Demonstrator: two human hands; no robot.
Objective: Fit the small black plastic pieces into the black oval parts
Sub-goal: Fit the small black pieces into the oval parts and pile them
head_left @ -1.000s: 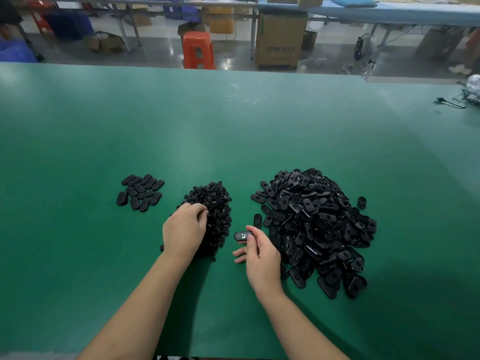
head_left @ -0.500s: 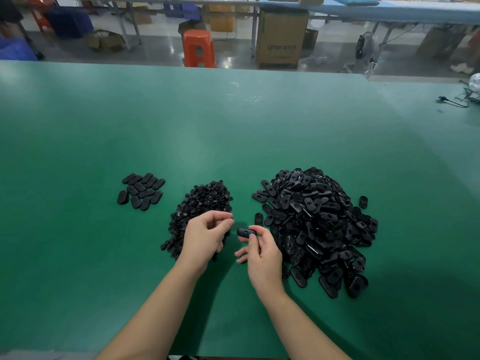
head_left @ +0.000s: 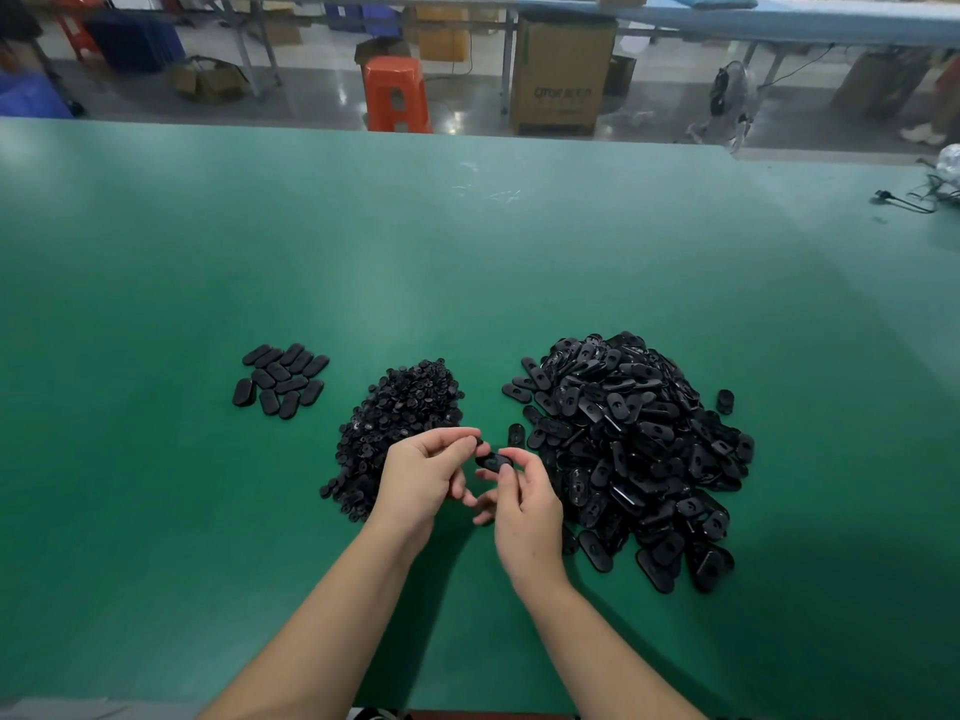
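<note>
Pinching an oval part [head_left: 493, 462] in my right hand [head_left: 524, 511], I bring my left hand [head_left: 423, 478] against it, fingers curled on a small piece [head_left: 479, 442] at its tips. Both hands meet above the green table [head_left: 467, 283]. Left of them lies the pile of small pieces [head_left: 400, 413], right the big heap of ovals [head_left: 634, 444]. Far left, a flat cluster of ovals [head_left: 280, 379] lies apart.

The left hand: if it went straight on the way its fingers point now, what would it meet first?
Most likely the oval part pinched by the right hand. The left hand points its fingers rightward at it, holding a small piece; whether they already touch is unclear.
</note>
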